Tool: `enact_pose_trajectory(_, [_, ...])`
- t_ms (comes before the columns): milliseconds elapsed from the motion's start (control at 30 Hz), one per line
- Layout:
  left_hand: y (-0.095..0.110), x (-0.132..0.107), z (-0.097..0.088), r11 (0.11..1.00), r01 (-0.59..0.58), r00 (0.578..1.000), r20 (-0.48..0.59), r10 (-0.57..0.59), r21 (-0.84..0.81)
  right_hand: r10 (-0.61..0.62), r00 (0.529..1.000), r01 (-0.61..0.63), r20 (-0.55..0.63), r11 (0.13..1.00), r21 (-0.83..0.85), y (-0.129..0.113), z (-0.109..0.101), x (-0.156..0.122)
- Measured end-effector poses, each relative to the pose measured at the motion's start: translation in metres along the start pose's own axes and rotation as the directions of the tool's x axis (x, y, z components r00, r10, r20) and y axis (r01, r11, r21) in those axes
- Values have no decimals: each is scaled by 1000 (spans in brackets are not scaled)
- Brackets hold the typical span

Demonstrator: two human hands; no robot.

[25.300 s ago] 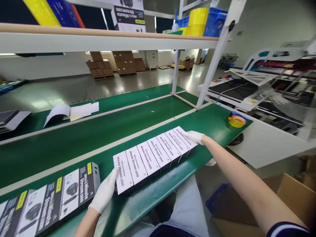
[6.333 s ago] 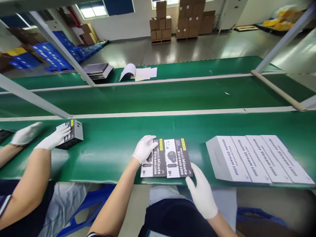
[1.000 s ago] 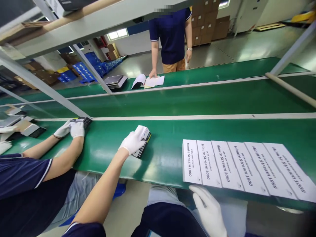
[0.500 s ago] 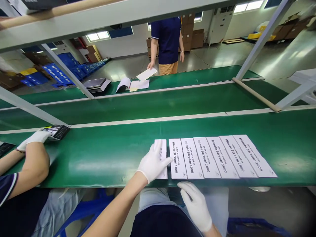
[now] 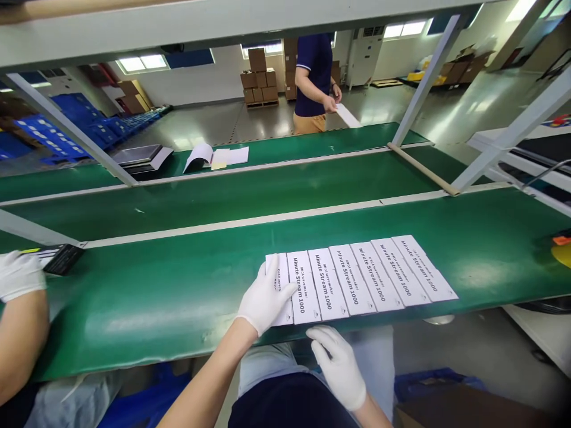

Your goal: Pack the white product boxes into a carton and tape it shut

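Note:
Several white boxes printed "Minute Stream 1000" (image 5: 370, 276) lie side by side in a row on the green bench (image 5: 178, 297) near its front edge. My left hand (image 5: 265, 297), in a white glove, lies curled over the leftmost box (image 5: 282, 279), which touches the row's end. My right hand (image 5: 339, 365), also gloved, hovers below the bench's front edge under the row, with its fingers apart and nothing in them.
A co-worker's gloved hand (image 5: 18, 276) at the far left rests by a dark box (image 5: 62, 258). Across the belts a person in a dark blue shirt (image 5: 314, 74) holds a sheet. Loose papers (image 5: 218, 157) and a flat dark device (image 5: 138, 159) lie there. Slanted frame posts (image 5: 423, 83) rise behind.
My left hand has carried a box from the left to the row's left end and set it down there. The person across has moved right with a sheet.

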State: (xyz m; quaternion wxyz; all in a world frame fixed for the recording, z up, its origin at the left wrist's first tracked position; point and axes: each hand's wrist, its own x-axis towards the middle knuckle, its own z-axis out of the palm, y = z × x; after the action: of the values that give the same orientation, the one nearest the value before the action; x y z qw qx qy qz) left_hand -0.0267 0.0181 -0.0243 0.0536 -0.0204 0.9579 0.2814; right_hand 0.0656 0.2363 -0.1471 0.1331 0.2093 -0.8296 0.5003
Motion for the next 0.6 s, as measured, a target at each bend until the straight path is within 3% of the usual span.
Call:
enact_pose_trajectory(200, [-9,-2,-3,999,-24,999,25,25,-25,21,1000,-21,-13,1000,-1,-8,2,7])
enact_pose_trajectory(333, [-19,-5,-6,988,19,1000,11,-18,-150,107,994,-108,31,994,15,-35,-12,10])
enact_pose_trajectory(400, [-24,-6,-6,964,94,995,64,-81,-249,101,991,-106,88,993,43,-56,-36,12])
enact_pose_trajectory(500, [-31,-5,-5,903,185,970,220,-104,-388,0,995,2,101,1000,-19,-78,-96,26])
enact_pose_trajectory(567, [-37,-3,-4,875,211,948,308,-75,-436,2,993,-26,-120,980,-200,-71,-147,48])
enact_pose_trajectory(600, [-40,-2,-3,868,221,939,336,-67,-444,32,962,-112,-271,952,-286,-60,-173,62])
